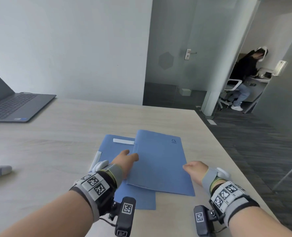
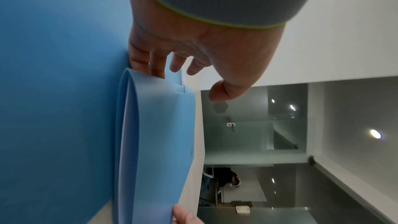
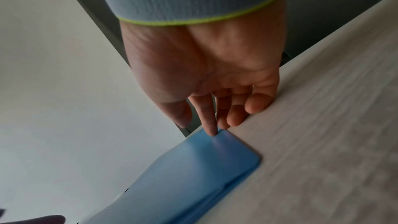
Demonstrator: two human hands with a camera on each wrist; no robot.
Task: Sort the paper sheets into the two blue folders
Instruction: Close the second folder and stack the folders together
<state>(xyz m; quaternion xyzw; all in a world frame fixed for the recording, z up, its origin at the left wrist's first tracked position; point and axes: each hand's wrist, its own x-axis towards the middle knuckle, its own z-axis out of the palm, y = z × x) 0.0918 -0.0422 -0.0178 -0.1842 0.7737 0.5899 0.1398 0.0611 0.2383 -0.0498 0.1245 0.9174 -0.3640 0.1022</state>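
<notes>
We see two blue folders on the pale wooden table [image 1: 59, 134]. The top folder [image 1: 159, 161] lies partly over the lower folder [image 1: 112, 147], which peeks out toward 9 o'clock and has white strips near its far edge. Our left hand [image 1: 124, 161] has its fingers [image 2: 148, 60] tucked under the top folder's left edge, fairly straight, with the thumb held clear. Our right hand [image 1: 195, 170] sits at the 3 o'clock edge, fingers straight, one fingertip [image 3: 210, 130] pressing on the folder's corner. We think the cover is about to open. To do it well, we should lift slowly with the left and keep the right side pinned. Both folders look thin, smooth and bendy. We see no loose paper sheets.
</notes>
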